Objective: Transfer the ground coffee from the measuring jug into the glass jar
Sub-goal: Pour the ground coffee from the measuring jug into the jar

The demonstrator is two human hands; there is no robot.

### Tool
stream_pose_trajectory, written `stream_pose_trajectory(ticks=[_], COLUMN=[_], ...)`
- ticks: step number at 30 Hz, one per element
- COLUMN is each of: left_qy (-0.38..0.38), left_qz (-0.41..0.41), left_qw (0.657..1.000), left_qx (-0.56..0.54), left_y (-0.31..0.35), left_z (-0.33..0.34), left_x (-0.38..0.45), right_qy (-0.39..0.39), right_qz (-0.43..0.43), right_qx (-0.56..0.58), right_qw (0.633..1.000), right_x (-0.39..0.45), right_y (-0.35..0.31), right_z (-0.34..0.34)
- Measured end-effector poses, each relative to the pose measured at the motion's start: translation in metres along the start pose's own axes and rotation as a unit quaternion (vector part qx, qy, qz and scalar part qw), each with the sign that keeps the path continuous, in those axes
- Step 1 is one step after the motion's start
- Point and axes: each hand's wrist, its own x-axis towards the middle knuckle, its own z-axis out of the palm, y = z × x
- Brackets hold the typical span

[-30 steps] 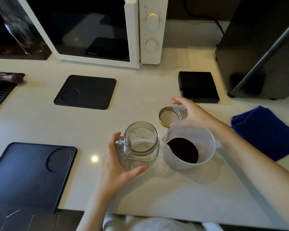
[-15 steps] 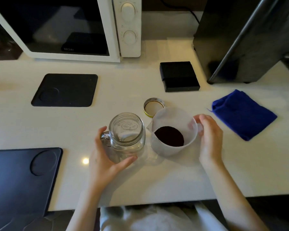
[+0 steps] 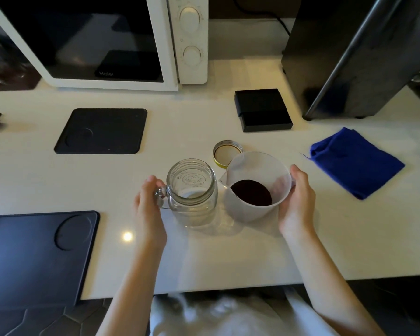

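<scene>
A clear glass jar [image 3: 192, 194] with a side handle stands upright and open on the white counter [image 3: 228, 251]. My left hand [image 3: 149, 209] grips its handle on the left side. Just right of it stands a translucent plastic measuring jug [image 3: 256, 187] with dark ground coffee [image 3: 251, 195] in its bottom, its spout pointing toward the jar. My right hand [image 3: 297, 202] wraps the jug's right side at the handle. The jar's metal lid [image 3: 227, 154] lies upside down behind both, partly hidden by the jug's rim.
A black scale [image 3: 262, 110] and a white microwave [image 3: 102, 42] sit at the back, a black appliance [image 3: 354, 54] at the back right. A blue cloth [image 3: 354, 161] lies to the right. Black mats lie at the left [image 3: 101, 130] and front left [image 3: 37, 253].
My right hand came back from the lid and took hold of the jug's right side. My left hand shifted from the jar's body to its handle. The camera view shifted.
</scene>
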Motion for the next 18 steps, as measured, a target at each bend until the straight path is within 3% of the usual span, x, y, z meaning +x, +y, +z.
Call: stream_pose_trajectory(ticks=[4,18], left_qy=[-0.011,-0.1], left_qz=[0.007,0.046], left_qw=[1.0,0.994], left_qx=[-0.022,0.024], left_y=[-0.004,0.007], left_z=[0.007,0.013], left_x=[0.001,0.004], right_qy=[-0.016,-0.015], right_qz=[-0.006,-0.064], right_qx=[0.055,0.032], right_qw=[0.998,0.997], right_x=[-0.005,-0.001], right_y=[-0.001,-0.024], right_z=[0.003,0.01])
